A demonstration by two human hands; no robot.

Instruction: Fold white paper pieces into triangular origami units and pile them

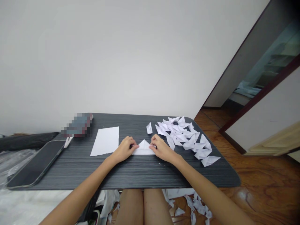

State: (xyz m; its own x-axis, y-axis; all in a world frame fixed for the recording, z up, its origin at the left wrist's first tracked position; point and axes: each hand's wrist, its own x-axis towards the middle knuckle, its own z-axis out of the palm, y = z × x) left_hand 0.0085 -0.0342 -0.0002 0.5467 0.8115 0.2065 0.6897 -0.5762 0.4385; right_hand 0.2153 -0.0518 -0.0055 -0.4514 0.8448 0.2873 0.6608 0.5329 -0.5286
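Observation:
Between my hands a partly folded sheet of white paper (144,151) lies on the dark table, with a pointed top and a straight lower strip. My left hand (125,147) pinches its left side between thumb and fingers. On the right side, my right hand (161,148) pinches the paper in the same way. One small folded paper piece (149,128) rests just beyond, apart from both hands. To the right of my right hand spreads a heap of folded white paper boats (185,134). A flat white sheet (106,141) lies left of my left hand.
A phone (37,164) lies at the table's left end, with a blurred-out object (78,125) behind it. The dark table (131,178) stands against a white wall (131,56). Paper scraps (199,206) litter the floor below, and a doorway opens at the right.

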